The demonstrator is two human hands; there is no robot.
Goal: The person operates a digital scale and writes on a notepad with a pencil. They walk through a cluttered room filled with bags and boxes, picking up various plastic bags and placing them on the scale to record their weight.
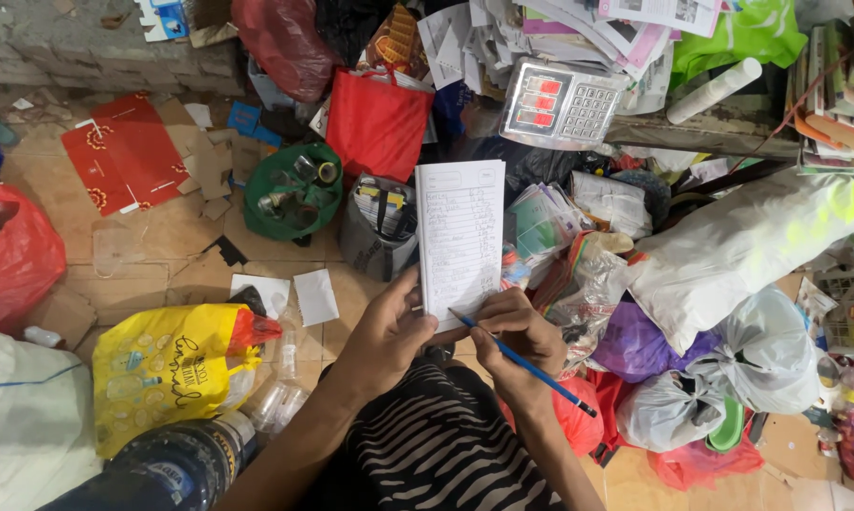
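Observation:
A narrow white notepad sheet with handwritten lines stands upright in front of me. My left hand grips its lower left edge with the thumb on the paper. My right hand touches the sheet's lower right corner and holds a blue pen, whose tip rests at the bottom edge of the paper. The pen's dark cap end points down to the right. My lap, in striped black-and-white cloth, lies below both hands.
A digital weighing scale sits above on a cluttered ledge with papers. Around me are a red bag, a green basket, a yellow plastic bag, a large white sack, other plastic bags and red cardboard on the tiled floor.

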